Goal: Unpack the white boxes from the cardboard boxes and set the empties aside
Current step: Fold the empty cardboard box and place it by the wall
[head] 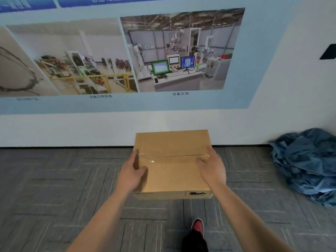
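A taped cardboard box [172, 166] is held above the carpeted floor [54, 179]. The left hand [131, 176] and the right hand [213, 168] grasp its opposite edges, with fingers [135, 157] curled over the sides and thumbs on top. A blue cloth [305, 166] lies well right of the right fingers.

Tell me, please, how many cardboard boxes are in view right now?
1. The cardboard box, its top taped shut, is held between the left hand and the right hand, in front of the wall. Others may be out of frame.
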Demonstrator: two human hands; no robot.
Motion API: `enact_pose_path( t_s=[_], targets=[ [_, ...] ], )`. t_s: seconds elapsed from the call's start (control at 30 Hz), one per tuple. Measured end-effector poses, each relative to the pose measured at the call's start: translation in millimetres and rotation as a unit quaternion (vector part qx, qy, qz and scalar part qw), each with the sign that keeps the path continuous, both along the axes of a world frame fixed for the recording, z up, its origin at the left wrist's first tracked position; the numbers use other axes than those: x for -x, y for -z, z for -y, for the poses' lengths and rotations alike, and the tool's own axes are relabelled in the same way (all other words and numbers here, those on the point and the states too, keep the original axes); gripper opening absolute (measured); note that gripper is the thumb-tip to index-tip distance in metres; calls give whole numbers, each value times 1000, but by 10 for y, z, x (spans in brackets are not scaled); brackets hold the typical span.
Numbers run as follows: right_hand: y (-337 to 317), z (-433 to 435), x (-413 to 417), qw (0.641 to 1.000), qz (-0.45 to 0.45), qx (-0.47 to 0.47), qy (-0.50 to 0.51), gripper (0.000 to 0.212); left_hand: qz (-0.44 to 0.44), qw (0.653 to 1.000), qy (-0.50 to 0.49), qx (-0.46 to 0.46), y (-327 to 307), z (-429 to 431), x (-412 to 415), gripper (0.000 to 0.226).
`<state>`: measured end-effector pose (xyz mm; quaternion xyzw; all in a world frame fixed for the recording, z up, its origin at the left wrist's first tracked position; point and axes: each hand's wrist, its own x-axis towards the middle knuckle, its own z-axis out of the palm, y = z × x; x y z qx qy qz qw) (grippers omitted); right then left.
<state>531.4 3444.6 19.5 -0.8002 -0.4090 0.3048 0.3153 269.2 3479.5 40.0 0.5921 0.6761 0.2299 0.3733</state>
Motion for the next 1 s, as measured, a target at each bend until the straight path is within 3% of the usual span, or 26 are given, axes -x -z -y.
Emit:
enact_pose_path(
  t_s=[0.33, 0.73, 1.0],
  targets=[
    [868, -1913, -620, 998, -12, 57, -32, 77, -7, 996, -11, 87, 972, -1989, -609, 89],
    [3732, -3549, -893, 998, 38, 55, 5, 68, -55, 991, 8, 125, 3839, -3680, -976, 88],
    [5062, -4251, -1065, 995, 90, 35, 12, 67, -68, 995, 25, 71, 5178, -4480, -1142, 83]
  ],
)
